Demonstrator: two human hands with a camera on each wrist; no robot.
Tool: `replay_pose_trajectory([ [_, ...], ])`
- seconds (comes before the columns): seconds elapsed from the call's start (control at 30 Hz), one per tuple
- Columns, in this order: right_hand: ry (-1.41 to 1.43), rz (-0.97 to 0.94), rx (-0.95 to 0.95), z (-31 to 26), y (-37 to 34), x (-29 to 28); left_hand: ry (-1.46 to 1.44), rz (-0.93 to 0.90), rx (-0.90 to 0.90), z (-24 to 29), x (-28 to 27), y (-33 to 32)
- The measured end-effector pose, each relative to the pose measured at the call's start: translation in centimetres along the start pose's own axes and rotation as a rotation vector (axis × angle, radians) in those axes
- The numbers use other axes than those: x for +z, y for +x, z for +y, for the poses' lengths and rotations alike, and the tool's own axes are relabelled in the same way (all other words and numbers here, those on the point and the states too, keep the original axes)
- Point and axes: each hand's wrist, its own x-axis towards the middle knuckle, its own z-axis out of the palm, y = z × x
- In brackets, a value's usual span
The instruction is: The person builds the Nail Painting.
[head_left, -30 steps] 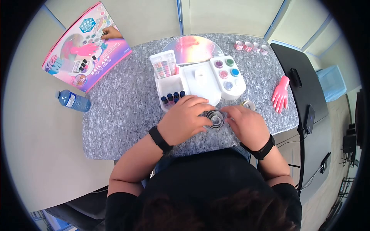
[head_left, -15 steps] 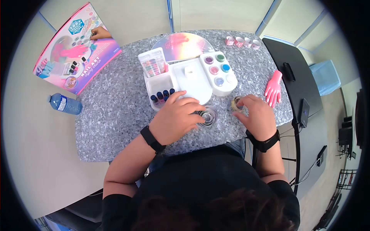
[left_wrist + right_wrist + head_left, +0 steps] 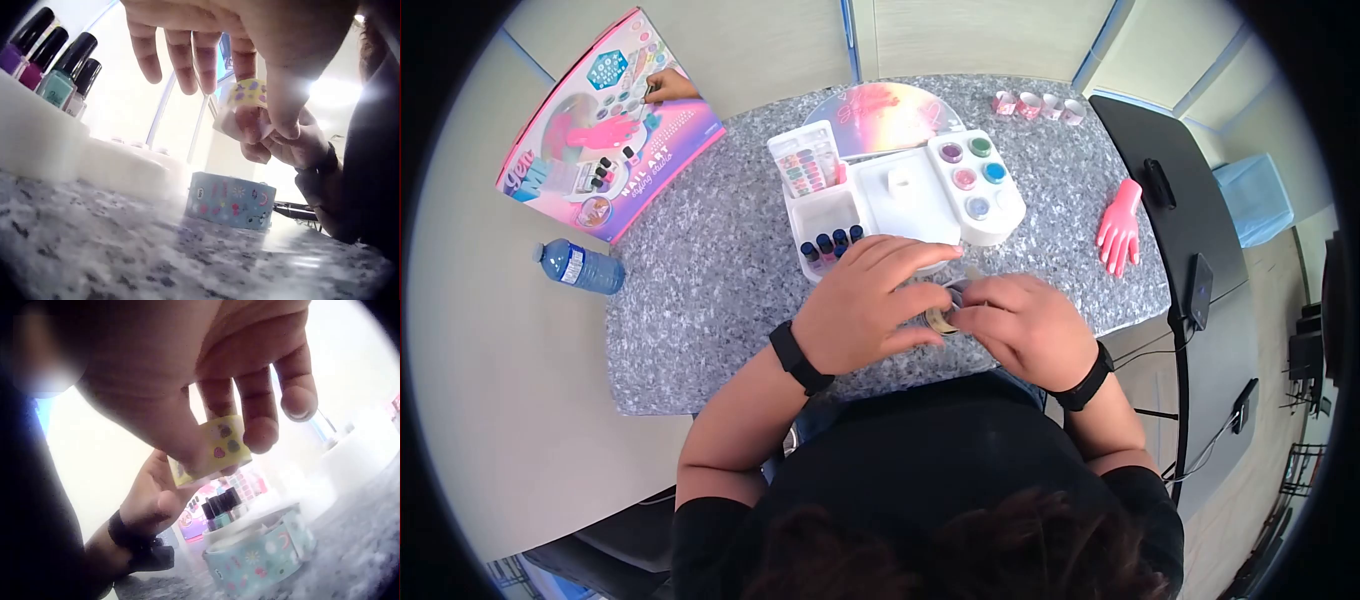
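Observation:
Between the thumb and fingers of my right hand is a yellow printed tape roll, pinched above the table. Right below it, a wider light blue roll with small colourful prints lies flat on the granite-patterned top. A paler roll edge shows inside this blue roll in the right wrist view. My left hand hovers at the left of the rolls with its fingers extended and spread, the index fingertip and thumb close beside the yellow roll. From the head view, my hands hide most of both rolls.
Beyond my hands stands a white tray station with nail polish bottles and glitter pots. A pink model hand lies at the right, small cups at the back. A water bottle and a kit box are left.
My right hand went from the blue roll to the yellow roll at the right, picked it up and carried it back left over the blue one. My left hand stayed nearly in place.

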Motion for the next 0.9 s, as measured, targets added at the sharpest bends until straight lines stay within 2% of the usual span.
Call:
replay_pose_trajectory([
  [0.4,-0.083,0.008,0.087,-0.1,-0.5,-0.2,0.094,-0.068,-0.031,-0.6,-1.1,-0.3],
  [0.67,0.004,-0.132,0.222,-1.0,-1.0,-0.6,0.129,-0.095,-0.04,-0.7,-0.8,-0.5],
  [0.9,0.023,-0.162,0.228,-1.9,-1.0,-1.4,0.098,-0.123,-0.034,-0.8,-0.8,-0.5],
])
